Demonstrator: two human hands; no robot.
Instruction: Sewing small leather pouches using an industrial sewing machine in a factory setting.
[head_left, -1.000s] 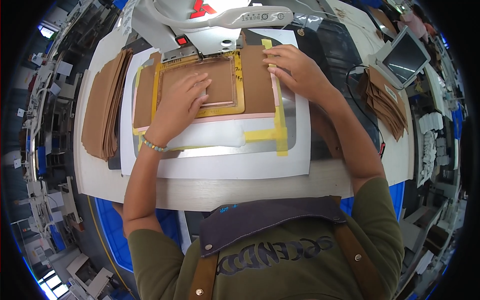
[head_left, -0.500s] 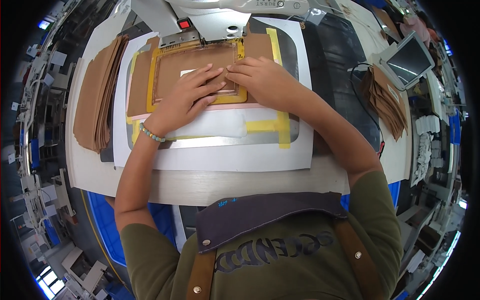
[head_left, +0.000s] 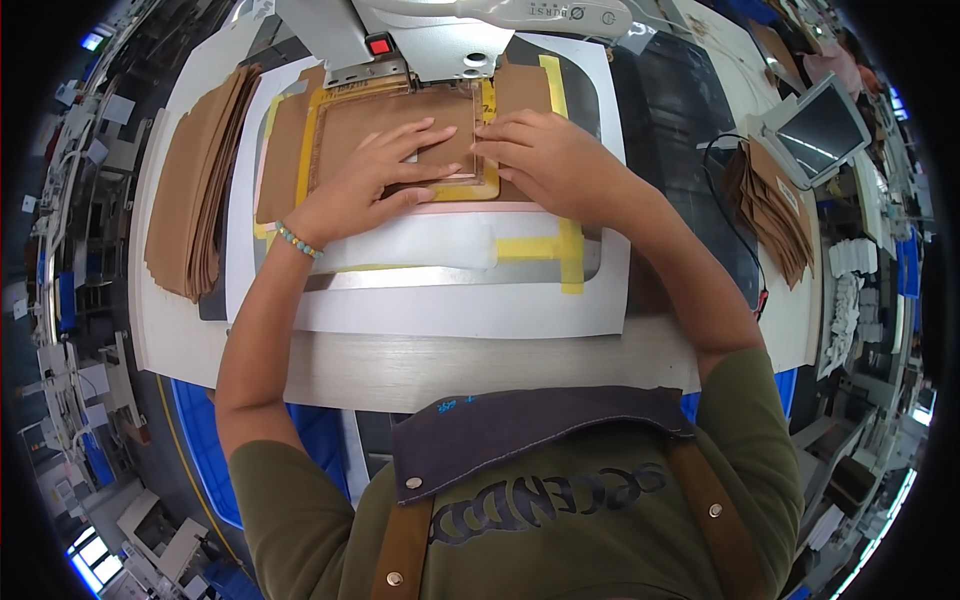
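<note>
My left hand (head_left: pixel 375 185) lies with spread fingers on a brown fabric panel (head_left: pixel 425 108), inside a yellow-edged rectangular frame (head_left: pixel 480 191). A sliver of a small white patch (head_left: pixel 411 157) shows between its fingers. At the frame's right side is my right hand (head_left: pixel 560 165), its fingers bent and slightly apart, fingertips touching the frame's inner edge. Nothing is visibly gripped by either hand. Just beyond the frame hangs the white head of a sewing machine (head_left: pixel 445 50) with a red switch. Its needle area is partly hidden.
A metal plate with yellow tape (head_left: pixel 572 260) lies on a white sheet (head_left: pixel 470 312). Stacks of brown pieces stand at left (head_left: pixel 190 190) and right (head_left: pixel 775 215). A tilted screen (head_left: pixel 822 130) and a black cable (head_left: pixel 712 190) are at the right. Blue bins (head_left: pixel 205 440) sit below the table.
My left hand has slid slightly left, covering more of the white patch. My right hand has shifted a little right, its fingers more spread. The view has shifted slightly.
</note>
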